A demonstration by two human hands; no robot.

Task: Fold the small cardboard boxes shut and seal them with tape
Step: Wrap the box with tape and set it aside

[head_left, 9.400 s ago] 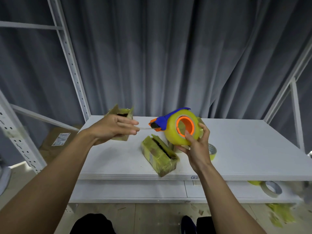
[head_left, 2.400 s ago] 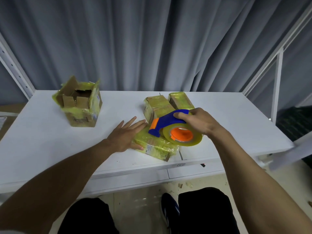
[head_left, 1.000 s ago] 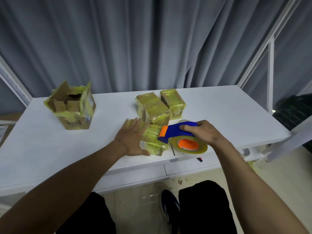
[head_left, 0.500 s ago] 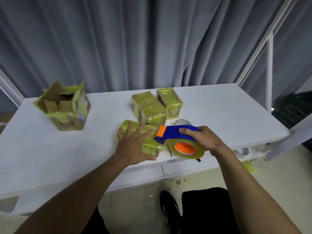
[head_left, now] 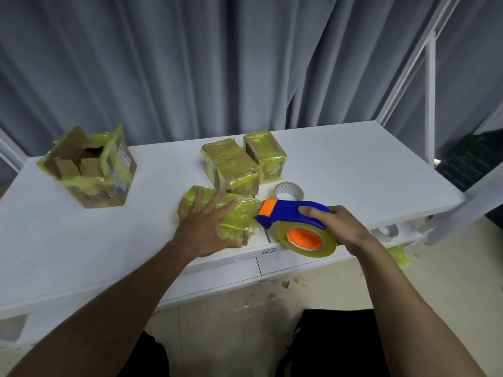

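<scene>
since a moment ago the left hand (head_left: 202, 227) has slid flat, fingers spread, onto the taped box (head_left: 242, 214) at the near edge of the table (head_left: 340, 164), while the right hand (head_left: 337, 227), curled round the blue tape dispenser (head_left: 294, 213), has drawn it to the box's right end, so this strip looks nearly laid.

open box (head_left: 87, 170) far left of sealed boxes (head_left: 242, 161)
</scene>
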